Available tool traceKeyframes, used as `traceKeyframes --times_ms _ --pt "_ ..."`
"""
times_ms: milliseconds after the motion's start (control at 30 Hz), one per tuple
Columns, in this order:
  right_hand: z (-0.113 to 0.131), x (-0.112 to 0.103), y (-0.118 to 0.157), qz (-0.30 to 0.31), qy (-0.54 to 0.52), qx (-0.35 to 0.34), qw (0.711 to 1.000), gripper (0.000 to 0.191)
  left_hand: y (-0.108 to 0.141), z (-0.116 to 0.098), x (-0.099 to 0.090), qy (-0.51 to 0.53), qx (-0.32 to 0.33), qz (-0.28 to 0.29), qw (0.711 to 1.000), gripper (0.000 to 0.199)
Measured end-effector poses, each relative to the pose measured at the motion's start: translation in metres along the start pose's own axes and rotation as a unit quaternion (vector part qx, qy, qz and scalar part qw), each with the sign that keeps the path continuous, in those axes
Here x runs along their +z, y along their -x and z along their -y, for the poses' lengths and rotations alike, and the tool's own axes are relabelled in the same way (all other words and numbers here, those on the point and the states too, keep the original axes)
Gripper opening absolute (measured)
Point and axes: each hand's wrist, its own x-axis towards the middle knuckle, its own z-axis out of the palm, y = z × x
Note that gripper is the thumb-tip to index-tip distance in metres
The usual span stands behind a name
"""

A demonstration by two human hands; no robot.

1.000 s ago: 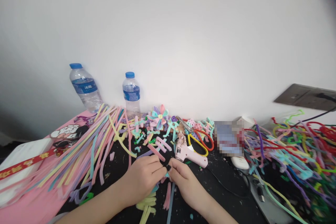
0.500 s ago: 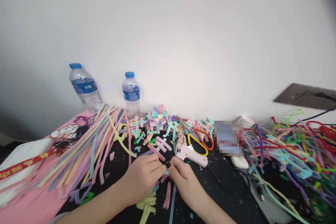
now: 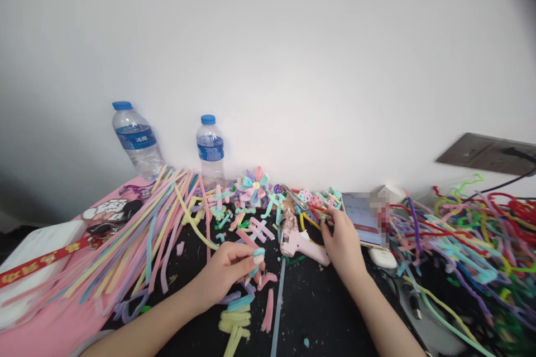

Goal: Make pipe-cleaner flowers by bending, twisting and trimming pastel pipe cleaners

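Note:
In front of me my left hand (image 3: 234,270) is closed, pinching a short light-blue pipe cleaner piece (image 3: 259,252) between thumb and fingertips. My right hand (image 3: 343,240) is at the scissors (image 3: 307,217), its bent fingers on the red and yellow handles and hiding much of them. The blades point up and left. A pink glue gun (image 3: 307,248) lies just left of the right hand, its handle end close to the wrist. Cut pipe cleaner pieces, among them a yellow bundle (image 3: 234,321) and a pink strip (image 3: 268,309), lie below the left hand.
Long pastel pipe cleaners (image 3: 167,217) spread across the left side. Two water bottles (image 3: 210,148) stand by the wall. A pipe cleaner flower (image 3: 255,185) sits at the back. On the right are a phone (image 3: 360,215), a white case (image 3: 382,258) and tangled pipe cleaners (image 3: 473,245).
My hands were together in the middle. The right hand has moved right and up to the scissors' handles. My left hand stays near the middle, now with the light-blue piece plainly showing.

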Motion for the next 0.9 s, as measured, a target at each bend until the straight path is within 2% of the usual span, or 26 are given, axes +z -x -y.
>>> traceKeyframes --times_ms 133,300,533,733,900 --pt "-0.023 0.004 -0.008 0.062 0.043 -0.002 0.997 0.023 0.001 0.0 0.002 0.077 -0.032 0.022 0.996 0.034" --pt "-0.019 0.004 -0.01 0.096 0.061 -0.012 0.993 0.027 0.001 0.001 0.003 0.126 -0.044 0.052 0.99 0.034" --pt "-0.014 0.006 -0.014 0.115 0.077 -0.005 0.99 0.029 0.001 0.0 0.006 0.146 -0.038 0.043 0.988 0.033" --pt "-0.014 0.006 -0.014 0.1 0.097 0.031 0.99 0.033 0.001 -0.002 0.006 0.182 -0.052 0.019 0.982 0.029" --pt "-0.013 0.0 -0.012 0.005 0.105 0.043 0.994 0.024 0.001 -0.002 0.005 0.229 -0.053 0.015 0.972 0.027"
